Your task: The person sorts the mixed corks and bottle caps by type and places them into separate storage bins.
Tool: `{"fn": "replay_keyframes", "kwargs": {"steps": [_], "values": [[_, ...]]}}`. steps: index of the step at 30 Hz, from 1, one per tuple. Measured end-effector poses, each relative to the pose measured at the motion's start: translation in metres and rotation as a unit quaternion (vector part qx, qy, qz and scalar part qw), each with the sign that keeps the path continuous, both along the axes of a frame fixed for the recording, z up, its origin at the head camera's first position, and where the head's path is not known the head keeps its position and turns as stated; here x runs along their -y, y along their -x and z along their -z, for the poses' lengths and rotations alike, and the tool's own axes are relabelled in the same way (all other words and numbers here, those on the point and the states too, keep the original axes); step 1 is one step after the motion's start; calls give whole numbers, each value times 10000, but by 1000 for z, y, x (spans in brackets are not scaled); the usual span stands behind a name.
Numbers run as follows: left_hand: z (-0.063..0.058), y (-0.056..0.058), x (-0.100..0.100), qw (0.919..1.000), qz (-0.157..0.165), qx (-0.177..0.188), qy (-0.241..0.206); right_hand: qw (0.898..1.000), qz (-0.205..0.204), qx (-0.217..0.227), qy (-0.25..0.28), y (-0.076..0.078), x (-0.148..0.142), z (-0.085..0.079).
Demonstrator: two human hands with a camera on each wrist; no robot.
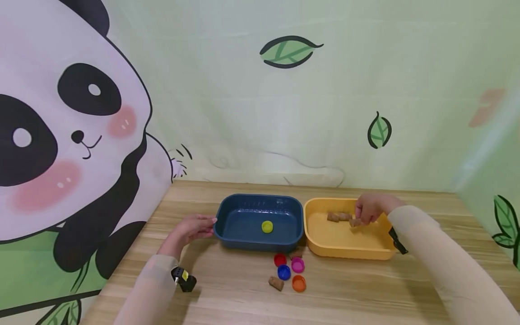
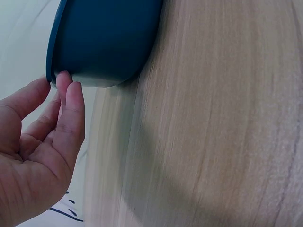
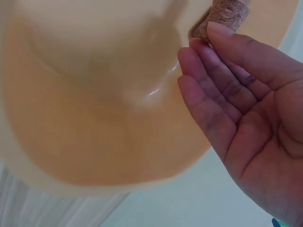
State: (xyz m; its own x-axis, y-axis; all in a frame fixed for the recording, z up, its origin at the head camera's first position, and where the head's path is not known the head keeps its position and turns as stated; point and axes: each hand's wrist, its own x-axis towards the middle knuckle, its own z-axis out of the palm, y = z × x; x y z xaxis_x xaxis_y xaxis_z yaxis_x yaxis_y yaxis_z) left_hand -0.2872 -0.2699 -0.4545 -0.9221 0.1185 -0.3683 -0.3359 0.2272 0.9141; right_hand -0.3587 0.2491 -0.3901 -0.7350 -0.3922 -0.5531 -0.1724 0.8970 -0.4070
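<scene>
My left hand (image 1: 194,228) holds the left rim of a dark blue tray (image 1: 259,246), its fingertips at the edge in the left wrist view. A yellow-green cap (image 1: 266,226) lies inside this tray. Over the yellow tray (image 1: 349,251) to its right, my right hand (image 1: 373,208) pinches a brown cork (image 1: 355,222) between thumb and fingers, low over the tray floor. The same cork (image 3: 227,21) shows at the fingertips in the right wrist view. Two more corks (image 1: 334,217) lie in the yellow tray, just left of the held one.
In front of the trays, on the wooden table (image 1: 227,289), lie a red cap (image 1: 280,260), a blue cap (image 1: 284,272), a pink cap (image 1: 298,265) and an orange cap (image 1: 299,283). One cork (image 1: 276,283) lies beside them, another (image 1: 295,254) by the blue tray. A printed backdrop (image 1: 235,113) stands behind.
</scene>
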Motion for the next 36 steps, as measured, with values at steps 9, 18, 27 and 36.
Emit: {"fn": "replay_keyframes", "kwargs": {"steps": [9, 18, 27, 36], "values": [[1, 0, 0, 10000, 94, -6, -33, 9999, 41, 33, -93, -2, -1, 5], [0, 0, 1, 10000, 14, 34, -55, 9999, 116, 23, -24, -2, -2, 9], [1, -1, 1, 10000, 30, 10, -37, 9999, 123, -48, -35, -1, -1, 15], [1, -1, 1, 10000, -40, 21, -71, 9997, 140, -125, -178, -2, 0, 15]]}}
